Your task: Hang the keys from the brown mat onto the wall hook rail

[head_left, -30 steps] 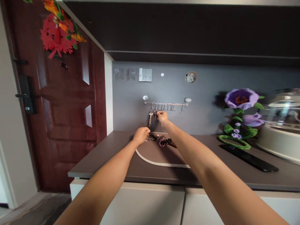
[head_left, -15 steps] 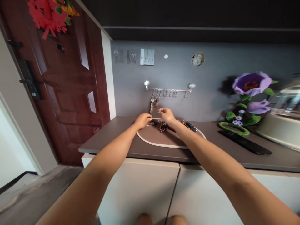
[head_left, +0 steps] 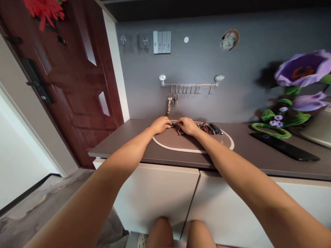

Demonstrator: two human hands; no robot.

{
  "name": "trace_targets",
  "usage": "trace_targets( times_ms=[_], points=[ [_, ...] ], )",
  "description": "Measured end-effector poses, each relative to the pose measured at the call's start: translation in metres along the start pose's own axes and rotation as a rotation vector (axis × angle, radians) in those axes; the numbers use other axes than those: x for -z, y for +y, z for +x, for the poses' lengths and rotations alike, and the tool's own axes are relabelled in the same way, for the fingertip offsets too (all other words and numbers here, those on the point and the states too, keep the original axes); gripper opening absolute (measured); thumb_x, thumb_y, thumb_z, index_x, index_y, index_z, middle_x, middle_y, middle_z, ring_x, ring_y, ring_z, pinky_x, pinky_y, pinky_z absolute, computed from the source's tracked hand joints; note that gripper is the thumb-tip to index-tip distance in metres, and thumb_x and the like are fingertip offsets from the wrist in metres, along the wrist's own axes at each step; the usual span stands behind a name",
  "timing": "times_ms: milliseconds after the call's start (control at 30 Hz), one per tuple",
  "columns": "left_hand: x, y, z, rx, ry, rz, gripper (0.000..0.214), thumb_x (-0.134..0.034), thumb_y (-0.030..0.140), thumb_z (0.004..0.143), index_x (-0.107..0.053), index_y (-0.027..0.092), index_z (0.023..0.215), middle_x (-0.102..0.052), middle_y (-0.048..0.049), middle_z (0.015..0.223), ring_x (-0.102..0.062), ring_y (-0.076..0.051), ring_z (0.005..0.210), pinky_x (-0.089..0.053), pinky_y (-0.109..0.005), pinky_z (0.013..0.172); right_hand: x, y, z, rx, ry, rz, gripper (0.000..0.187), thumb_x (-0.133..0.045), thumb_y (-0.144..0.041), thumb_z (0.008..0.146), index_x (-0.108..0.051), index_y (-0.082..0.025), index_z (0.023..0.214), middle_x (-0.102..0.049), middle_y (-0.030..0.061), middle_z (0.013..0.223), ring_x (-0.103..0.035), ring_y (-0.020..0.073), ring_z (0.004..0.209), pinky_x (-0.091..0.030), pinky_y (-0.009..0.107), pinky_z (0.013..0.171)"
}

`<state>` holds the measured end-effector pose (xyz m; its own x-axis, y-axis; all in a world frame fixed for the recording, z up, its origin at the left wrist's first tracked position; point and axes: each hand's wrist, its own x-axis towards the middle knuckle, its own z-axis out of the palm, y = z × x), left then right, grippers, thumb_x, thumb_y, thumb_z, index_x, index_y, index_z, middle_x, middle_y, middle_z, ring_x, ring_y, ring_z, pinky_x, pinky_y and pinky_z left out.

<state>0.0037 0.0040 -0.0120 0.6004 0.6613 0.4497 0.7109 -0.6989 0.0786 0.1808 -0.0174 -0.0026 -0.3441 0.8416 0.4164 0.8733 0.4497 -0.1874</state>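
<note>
My left hand (head_left: pixel 161 125) is low over a brown mat (head_left: pixel 188 142) with a pale rim, its fingers closed at a small dark bunch of keys (head_left: pixel 173 125). Close beside it my right hand (head_left: pixel 188 126) has its fingers curled down onto the same dark bunch, which they partly cover. Just right of that hand lies a heap of keys and keyrings (head_left: pixel 210 128). Above my hands, on the wall, a silver hook rail (head_left: pixel 192 85) carries a brass-coloured key (head_left: pixel 169 105) and a smaller key set (head_left: pixel 175 99) on its left hooks.
A black phone-like slab (head_left: pixel 287 147) lies on the brown counter (head_left: pixel 243 151) at the right, by purple plush flowers (head_left: pixel 302 70) with a green looped base. A dark red door (head_left: pixel 74 86) stands at left. White cabinet doors (head_left: pixel 157 196) are below.
My right hand has come down from below the hanging keys to the mat beside my left hand. Both hands now meet at the dark keys. The camera has tilted downward.
</note>
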Motion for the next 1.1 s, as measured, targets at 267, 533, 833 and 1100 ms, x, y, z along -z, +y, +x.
trace_targets(
  times_ms=[267, 533, 833, 1100],
  points=[
    [-0.006, -0.003, 0.006, -0.052, 0.001, 0.044, 0.02, -0.051, 0.022, 0.078, -0.068, 0.019, 0.088, -0.063, -0.0053, 0.089, -0.055, -0.017, 0.085, -0.039, -0.026, 0.077, -0.009, 0.003, 0.01, 0.036, -0.025, -0.064, 0.021, -0.048, -0.018, 0.077, -0.066, -0.018, 0.088, -0.067, 0.0053, 0.09, -0.059, 0.0159, 0.082, -0.039, 0.021, 0.071],
    [-0.004, -0.003, 0.006, -0.019, 0.016, -0.01, 0.017, -0.052, 0.02, 0.077, -0.068, 0.017, 0.082, -0.065, -0.005, 0.082, -0.056, -0.016, 0.079, -0.039, -0.025, 0.072, -0.011, 0.007, 0.015, 0.073, -0.042, -0.044, 0.019, -0.049, -0.017, 0.075, -0.066, -0.018, 0.083, -0.067, 0.0054, 0.087, -0.06, 0.0162, 0.079, -0.038, 0.021, 0.067],
    [0.001, -0.001, 0.005, 0.018, 0.057, -0.078, 0.017, -0.049, 0.02, 0.078, -0.065, 0.016, 0.078, -0.065, -0.0048, 0.082, -0.055, -0.016, 0.077, -0.038, -0.025, 0.071, -0.009, 0.005, 0.016, 0.084, -0.073, -0.04, 0.018, -0.051, -0.021, 0.075, -0.066, -0.019, 0.086, -0.068, 0.0037, 0.086, -0.059, 0.0146, 0.077, -0.038, 0.02, 0.066],
    [0.0, 0.004, 0.005, 0.189, 0.166, -0.478, 0.013, -0.048, 0.016, 0.077, -0.058, 0.013, 0.07, -0.058, 0.0001, 0.064, -0.052, -0.009, 0.061, -0.041, -0.023, 0.066, -0.004, 0.0, 0.013, 0.095, -0.1, -0.07, 0.019, -0.051, -0.024, 0.077, -0.066, -0.019, 0.088, -0.067, 0.004, 0.089, -0.059, 0.0143, 0.08, -0.037, 0.019, 0.067]
  ],
)
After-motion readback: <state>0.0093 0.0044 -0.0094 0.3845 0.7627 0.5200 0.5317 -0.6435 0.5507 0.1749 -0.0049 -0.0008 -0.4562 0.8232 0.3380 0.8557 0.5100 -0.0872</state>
